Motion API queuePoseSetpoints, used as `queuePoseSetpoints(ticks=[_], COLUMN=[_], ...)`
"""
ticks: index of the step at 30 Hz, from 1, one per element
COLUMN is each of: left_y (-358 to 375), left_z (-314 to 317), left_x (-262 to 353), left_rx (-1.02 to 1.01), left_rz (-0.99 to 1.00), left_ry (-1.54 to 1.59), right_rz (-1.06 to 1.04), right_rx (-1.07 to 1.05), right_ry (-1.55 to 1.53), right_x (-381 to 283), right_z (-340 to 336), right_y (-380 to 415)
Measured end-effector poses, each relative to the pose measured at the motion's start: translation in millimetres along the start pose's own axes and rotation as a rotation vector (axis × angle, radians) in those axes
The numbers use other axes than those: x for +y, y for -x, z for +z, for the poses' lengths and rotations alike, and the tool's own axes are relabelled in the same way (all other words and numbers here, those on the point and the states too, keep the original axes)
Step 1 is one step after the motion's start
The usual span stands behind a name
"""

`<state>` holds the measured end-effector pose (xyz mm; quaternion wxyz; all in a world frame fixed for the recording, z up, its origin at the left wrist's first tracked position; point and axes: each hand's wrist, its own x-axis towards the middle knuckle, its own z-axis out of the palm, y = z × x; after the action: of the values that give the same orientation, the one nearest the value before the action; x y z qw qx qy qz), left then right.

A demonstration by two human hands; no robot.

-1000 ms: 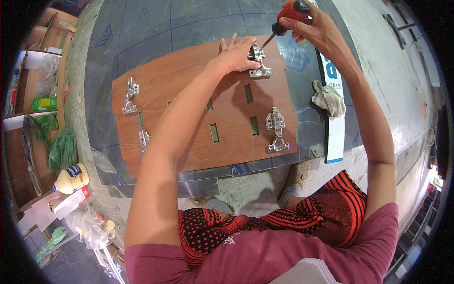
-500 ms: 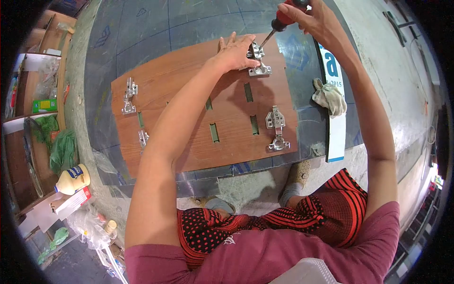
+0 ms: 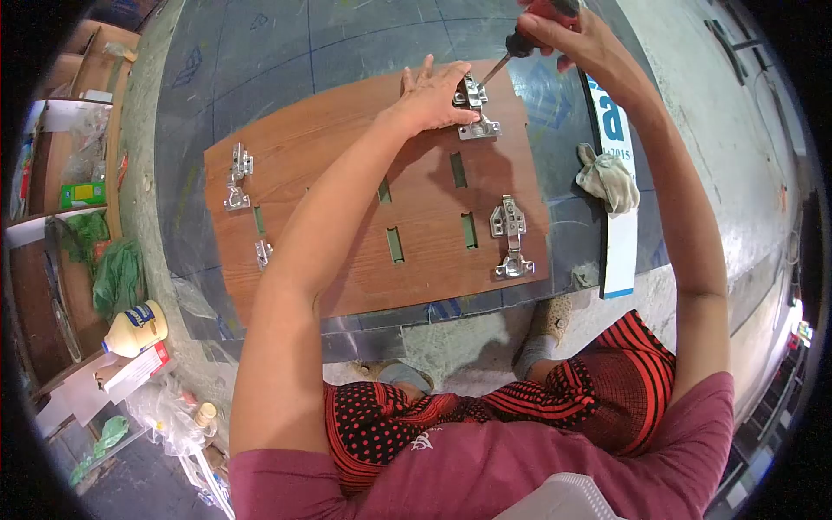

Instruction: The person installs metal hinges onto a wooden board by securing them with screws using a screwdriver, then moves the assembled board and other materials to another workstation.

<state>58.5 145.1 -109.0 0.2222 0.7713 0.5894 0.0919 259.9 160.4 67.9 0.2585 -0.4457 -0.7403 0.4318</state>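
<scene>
A dark grey sheet (image 3: 260, 69) marked with blue lines carries a reddish-brown wood-grain panel (image 3: 329, 126) and, to its right, a white lettered strip (image 3: 618, 251) with a crumpled pale cloth (image 3: 609, 184) on it.

Legible marks, head view. White flat strip with a blue end (image 3: 619, 251): large blue lowercase "a" (image 3: 612, 124); below it, smaller characters ending in "2015" (image 3: 619, 154), the preceding part too small to read with confidence. Dark grey-blue sheet (image 3: 364, 43): small triangular outline sign (image 3: 259, 21) near the upper edge, possibly a recycling mark, though small and faint. Cream plastic bottle with a dark blue printed label (image 3: 137, 328): lettering present, brand unreadable. Maroon short-sleeved shirt (image 3: 503, 459): small white chest print (image 3: 422, 441), wording not legible.
</scene>
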Motion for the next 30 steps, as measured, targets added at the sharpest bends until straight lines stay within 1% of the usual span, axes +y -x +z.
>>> queuePoseSetpoints(ticks=[1,3,4,5,7,8,11,12,13,16,19,21,22,24,25,27,28,30], left_y=[-0.7,-0.3,0.0,-0.6,0.0,1.0,-0.1,-0.3,0.1,1.2,1.5,2.6,2.9,2.2,2.1,1.4,1.6,2.3], left_z=[1.9,4.9,5.3,5.3,4.8,5.5,5.7,5.9,5.6,7.3,5.4,5.6,5.8,6.1,6.4,6.2,5.5,5.4], left_x=[-2.1,-4.9,-6.3,-7.7,-9.0,-9.9,-8.1,-8.4,-9.5,-8.7,-7.7,-7.3,-7.3,-8.3,-8.2,-7.7,-7.7,-7.9], left_rx=[0.019,0.047,0.070,0.075,0.073,0.074,0.081,0.078,0.075,0.093,0.077,0.073,0.067,0.069,0.071,0.066,0.063,0.066], left_rz=[0.007,-0.006,-0.019,-0.022,-0.013,-0.017,-0.015,-0.013,-0.014,-0.019,-0.027,-0.034,-0.037,-0.032,-0.028,-0.028,-0.029,-0.025], left_ry=[0.009,-0.009,-0.028,-0.029,-0.031,-0.029,-0.019,-0.020,-0.021,-0.013,-0.020,-0.012,-0.004,-0.009,-0.015,-0.015,-0.017,-0.014], right_rz=[-0.004,-0.003,0.019,0.014,-0.037,-0.116,-0.158,-0.133,-0.061,-0.085,-0.056,-0.142,-0.142,-0.058,-0.056,0.159,0.159,-0.202], right_rx=[-0.002,-0.094,-0.023,-0.025,0.094,0.088,0.063,0.025,0.010,-0.026,-0.039,0.048,0.048,-0.006,-0.006,0.066,0.065,-0.067], right_ry=[0.001,0.023,-0.005,-0.004,0.055,0.059,0.037,0.024,0.038,0.003,0.056,0.114,0.114,0.137,0.137,-0.060,-0.059,0.033], right_x=[-0.5,-2.4,-5.4,-9.0,-19.6,-27.1,-38.9,-42.3,-42.1,-30.7,-13.5,4.0,8.5,13.9,-5.9,-45.6,-40.0,-27.8], right_z=[-0.9,-1.9,2.6,2.4,-2.6,-5.7,5.3,9.9,16.3,26.8,32.5,37.4,35.7,32.8,32.7,28.0,25.3,18.0], right_y=[1.4,4.2,6.8,9.4,13.5,16.7,21.0,22.7,21.1,15.3,8.7,4.9,2.0,-1.8,1.9,9.2,10.4,13.4])
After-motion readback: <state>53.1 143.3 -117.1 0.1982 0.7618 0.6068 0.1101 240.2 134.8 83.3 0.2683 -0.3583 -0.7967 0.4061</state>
